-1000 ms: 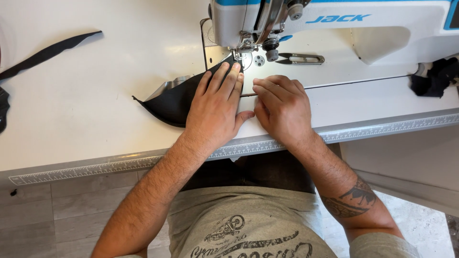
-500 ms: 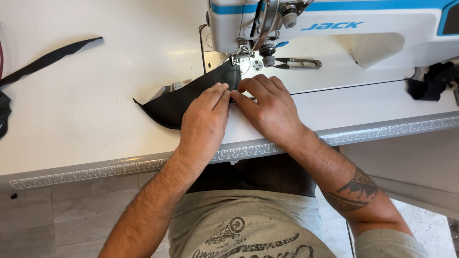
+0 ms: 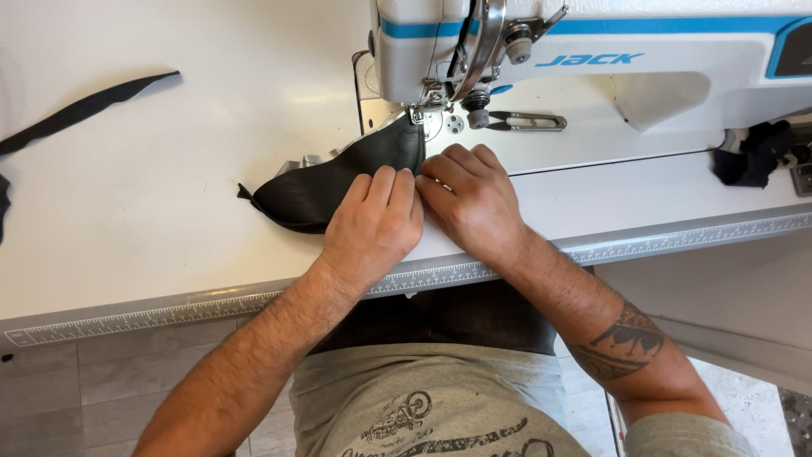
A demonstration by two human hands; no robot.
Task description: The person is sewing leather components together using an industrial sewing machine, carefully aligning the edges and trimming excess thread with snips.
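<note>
Step in hand, by my reading: feeding a black fabric piece [image 3: 338, 182] under the presser foot [image 3: 417, 114] of the white-and-blue sewing machine [image 3: 592, 59]; the left hand [image 3: 372, 224] lies curled on the piece with fingers together, pressing it to the white table [image 3: 169, 211], while the right hand [image 3: 469, 203] presses fingertips at its near edge, pinching or merely holding down, I cannot tell which. The next move seems to call for keeping the edge aligned at the needle; a blue logo panel runs along the machine arm; a ruler strip [image 3: 211, 306] marks the table's front edge; a black strap [image 3: 85, 110] lies well apart, far left.
</note>
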